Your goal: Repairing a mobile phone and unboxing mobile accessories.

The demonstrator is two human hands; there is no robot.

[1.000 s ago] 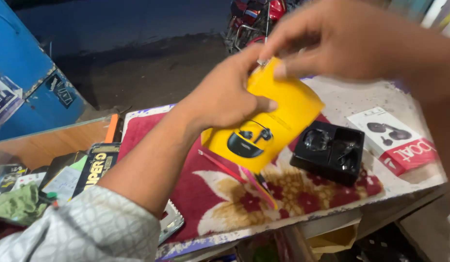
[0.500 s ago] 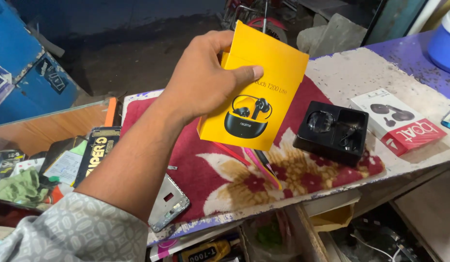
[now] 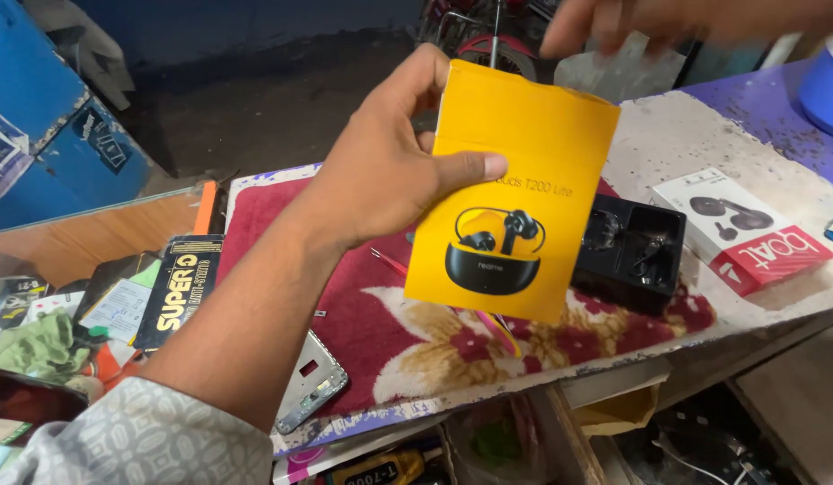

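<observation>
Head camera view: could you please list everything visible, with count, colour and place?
Earbud box: one, yellow, held above the cloth.
Tray: one, black, on cloth, right of the box.
Second box: one, white and red, counter's right.
Cloth: one, maroon floral, on counter.
Metal phone frame: one, silver, cloth's front edge.
Black packet: one, left.
Left hand: grips the yellow box.
Right hand: blurred, top edge, empty.

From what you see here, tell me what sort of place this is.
Probably a small phone accessory or repair stall. The left hand holds a yellow earbuds box above a cluttered counter, near a red-and-white earphone box and a bare phone frame.
</observation>
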